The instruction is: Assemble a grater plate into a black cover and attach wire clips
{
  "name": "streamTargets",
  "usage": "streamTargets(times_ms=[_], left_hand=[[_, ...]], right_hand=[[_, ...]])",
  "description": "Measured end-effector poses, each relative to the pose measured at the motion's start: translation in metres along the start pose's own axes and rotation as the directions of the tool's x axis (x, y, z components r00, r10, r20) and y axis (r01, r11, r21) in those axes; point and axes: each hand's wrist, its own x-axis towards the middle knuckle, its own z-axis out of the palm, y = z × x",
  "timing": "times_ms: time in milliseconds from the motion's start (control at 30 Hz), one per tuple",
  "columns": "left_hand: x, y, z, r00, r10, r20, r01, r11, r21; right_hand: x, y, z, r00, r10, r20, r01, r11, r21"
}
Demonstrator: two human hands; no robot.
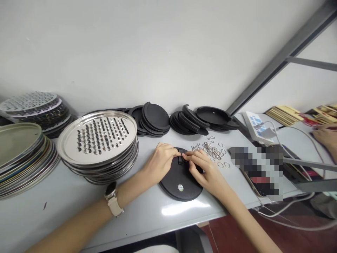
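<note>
A round black plastic disc (179, 182) lies flat on the grey table (79, 207) in front of me. My left hand (159, 163) rests on the disc's far left edge, fingers pinched together at a small tab on it. My right hand (204, 170) lies over the disc's right side, its fingertips also pinched at that tab, touching the left fingertips. What they pinch is too small to name. A scatter of small metal rings and clips (212, 151) lies just beyond the right hand. A wristwatch (112, 197) sits on my left wrist.
A stack of perforated steel grater discs (97, 140) stands at the left, with more metal discs (22, 158) further left. Black discs (155, 119) are piled along the wall. A power strip (256, 126) and cables lie at the right, where another person's hand (326, 137) shows.
</note>
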Motion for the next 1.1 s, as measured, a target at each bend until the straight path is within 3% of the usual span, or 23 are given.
streamTargets(times_ms=[367,1100], left_hand=[[0.005,0.003,0.004,1.000,-0.012,-0.013,0.012,0.998,0.054],[0.011,-0.002,0.001,0.991,0.121,0.060,-0.123,0.992,0.035]], right_hand=[[-0.008,0.004,0.008,0.991,0.113,-0.076,-0.116,0.993,-0.039],[-0.011,0.015,0.010,0.989,0.135,-0.057,-0.133,0.990,0.040]])
